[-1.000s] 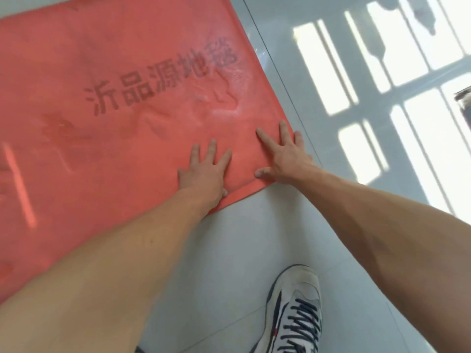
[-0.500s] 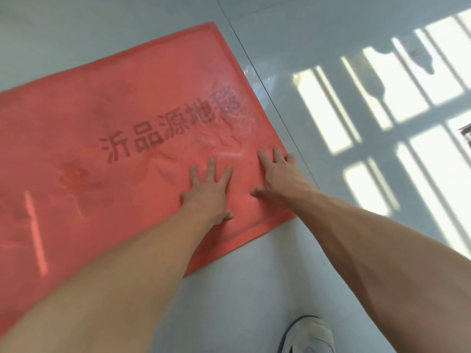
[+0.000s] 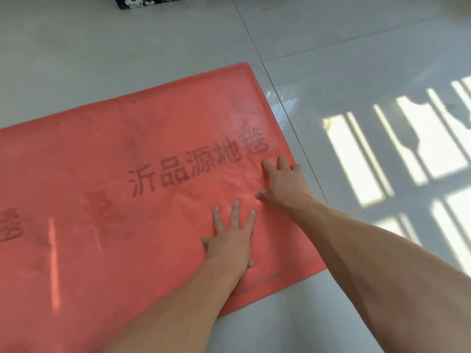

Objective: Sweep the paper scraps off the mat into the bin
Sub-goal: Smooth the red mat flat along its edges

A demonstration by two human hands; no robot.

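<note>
A large red mat [image 3: 107,154] with dark printed characters lies flat on the pale tiled floor. My left hand [image 3: 230,240] is pressed flat on the mat near its right end, fingers spread, holding nothing. My right hand [image 3: 284,180] is also flat on the mat, a little farther away and close to the mat's right edge, with fingers apart. No paper scraps show on the mat, and no bin is clearly in view.
Glossy grey floor tiles [image 3: 356,59] surround the mat, with bright window light patches [image 3: 382,154] at the right. A dark patterned object [image 3: 150,0] sits at the top edge of the view, beyond the mat.
Both hands have slid farther across the mat, away from its near edge. My view has tilted up, so the mat's far edge and corner now show and the shoe is out of view.
</note>
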